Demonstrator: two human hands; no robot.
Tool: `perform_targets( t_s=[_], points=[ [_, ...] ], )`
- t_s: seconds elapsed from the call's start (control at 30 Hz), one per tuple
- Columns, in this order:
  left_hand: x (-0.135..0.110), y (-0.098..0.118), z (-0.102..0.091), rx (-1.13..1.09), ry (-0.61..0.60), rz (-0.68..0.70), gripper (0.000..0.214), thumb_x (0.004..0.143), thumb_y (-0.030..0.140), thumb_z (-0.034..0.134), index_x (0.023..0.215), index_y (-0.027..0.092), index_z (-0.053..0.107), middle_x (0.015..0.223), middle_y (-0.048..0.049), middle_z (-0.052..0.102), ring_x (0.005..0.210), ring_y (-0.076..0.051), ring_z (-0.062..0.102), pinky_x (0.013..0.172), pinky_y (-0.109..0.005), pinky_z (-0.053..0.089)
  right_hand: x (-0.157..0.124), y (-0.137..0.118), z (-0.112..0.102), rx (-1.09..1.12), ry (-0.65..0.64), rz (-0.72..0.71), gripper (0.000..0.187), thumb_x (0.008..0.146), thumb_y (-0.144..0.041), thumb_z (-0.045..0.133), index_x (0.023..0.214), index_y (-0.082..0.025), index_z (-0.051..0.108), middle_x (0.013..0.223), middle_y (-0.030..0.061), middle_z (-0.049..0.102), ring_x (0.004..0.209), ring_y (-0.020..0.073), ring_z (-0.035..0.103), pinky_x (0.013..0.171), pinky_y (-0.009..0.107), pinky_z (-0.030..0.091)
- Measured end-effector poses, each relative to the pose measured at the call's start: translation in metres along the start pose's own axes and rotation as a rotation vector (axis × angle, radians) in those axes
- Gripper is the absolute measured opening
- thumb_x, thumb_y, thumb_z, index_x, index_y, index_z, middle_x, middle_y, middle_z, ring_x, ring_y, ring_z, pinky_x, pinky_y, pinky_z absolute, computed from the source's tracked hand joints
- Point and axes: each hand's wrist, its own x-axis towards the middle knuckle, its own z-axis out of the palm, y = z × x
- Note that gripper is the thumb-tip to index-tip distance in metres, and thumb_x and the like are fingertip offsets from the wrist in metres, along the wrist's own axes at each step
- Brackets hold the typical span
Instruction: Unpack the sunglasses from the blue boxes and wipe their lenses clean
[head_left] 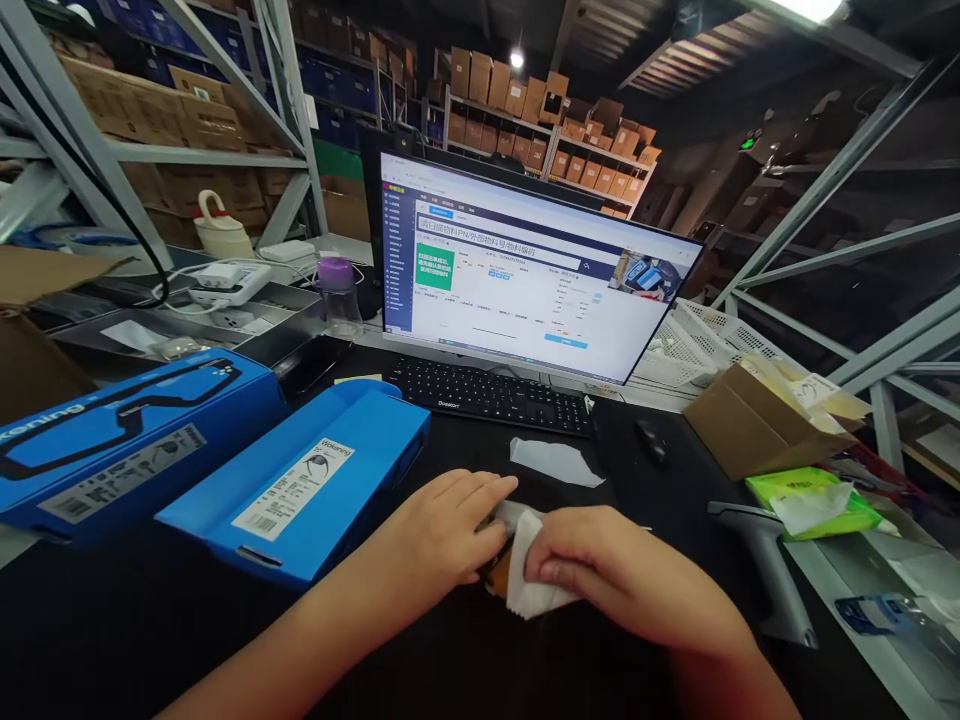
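Observation:
My left hand (pixel 450 530) is closed around a small dark-edged item with an orange surface (pixel 500 574), mostly hidden by my fingers, so its kind cannot be made out. In my right hand (pixel 600 560) a white tissue (pixel 519 578) is pinched, pressed against the item's right side. A second white tissue (pixel 555 462) lies flat on the black mat just beyond my hands. Left of them rests an open-edged blue box (pixel 360 415) with a white label, beside another blue box (pixel 142 400) printed with a black outline.
A monitor (pixel 510 300) stands behind a black keyboard (pixel 487 395). To the right are a mouse (pixel 649 440), a barcode scanner (pixel 765 565), a green tissue packet (pixel 814 500) and a cardboard box (pixel 739 420). A purple-lidded bottle (pixel 337 290) stands at the back left.

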Motion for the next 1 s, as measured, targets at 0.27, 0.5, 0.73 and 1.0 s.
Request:
perform_targets(
  t_s=[0.27, 0.5, 0.73, 1.0],
  points=[
    [0.000, 0.009, 0.013, 0.198, 0.132, 0.170, 0.011, 0.090, 0.011, 0.057, 0.094, 0.013, 0.068, 0.103, -0.0079, 0.072, 0.114, -0.023, 0.063, 0.119, -0.048, 0.034, 0.022, 0.010, 0.037, 0.165, 0.184, 0.195, 0.036, 0.073, -0.003, 0.067, 0.064, -0.021, 0.037, 0.058, -0.0098, 0.048, 0.053, 0.0074, 0.039, 0.048, 0.019, 0.026],
    [0.000, -0.006, -0.007, 0.017, 0.111, 0.058, 0.010, 0.084, 0.021, 0.069, 0.090, 0.017, 0.062, 0.101, -0.0038, 0.071, 0.105, -0.021, 0.065, 0.122, -0.057, 0.027, 0.019, 0.046, -0.003, 0.445, -0.011, 0.052, 0.056, 0.075, -0.030, 0.078, 0.057, -0.022, 0.026, 0.057, -0.0092, 0.029, 0.054, 0.0071, 0.025, 0.047, 0.021, 0.022],
    [-0.001, 0.000, 0.001, 0.102, 0.051, 0.118, 0.005, 0.083, 0.017, 0.067, 0.083, 0.018, 0.062, 0.090, -0.0027, 0.069, 0.100, -0.021, 0.065, 0.120, -0.053, 0.033, 0.015, 0.034, 0.003, 0.216, 0.046, 0.074, 0.050, 0.076, -0.017, 0.074, 0.054, -0.020, 0.029, 0.053, -0.0086, 0.036, 0.051, 0.0062, 0.031, 0.046, 0.019, 0.024],
    [0.001, 0.005, -0.002, 0.049, 0.084, 0.152, 0.009, 0.091, 0.019, 0.059, 0.084, 0.018, 0.064, 0.088, -0.0013, 0.071, 0.097, -0.018, 0.066, 0.124, -0.053, 0.024, 0.023, 0.023, 0.012, 0.297, 0.002, -0.002, 0.048, 0.082, -0.014, 0.069, 0.057, -0.020, 0.028, 0.056, -0.0086, 0.032, 0.052, 0.0060, 0.030, 0.048, 0.019, 0.023]
  ],
)
